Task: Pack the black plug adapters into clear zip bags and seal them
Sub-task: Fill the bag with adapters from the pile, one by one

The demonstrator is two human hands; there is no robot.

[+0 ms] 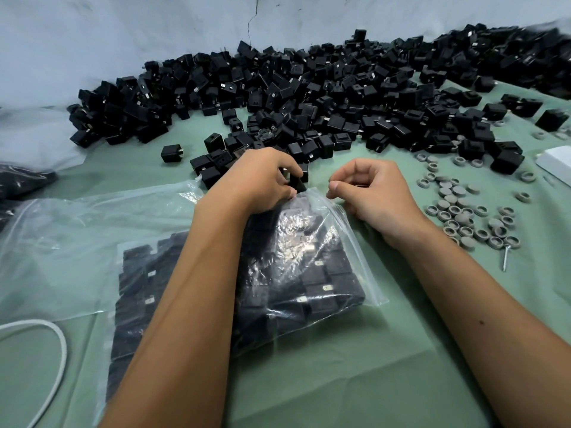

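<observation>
With the left hand (262, 180) pinching a black plug adapter (297, 184) at the zip bag (309, 257) mouth and the right hand (367, 193) pinching its rim, the full bag may spill.

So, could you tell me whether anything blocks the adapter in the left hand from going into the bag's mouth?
Nothing visible does. The left hand holds the adapter right at the zip bag mouth, which the right hand pinches open.

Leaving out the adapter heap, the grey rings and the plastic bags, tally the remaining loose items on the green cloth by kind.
Silver metal screw: 1
White looped cable: 1
White flat box-like object, cut off at the right edge: 1
Total: 3
</observation>
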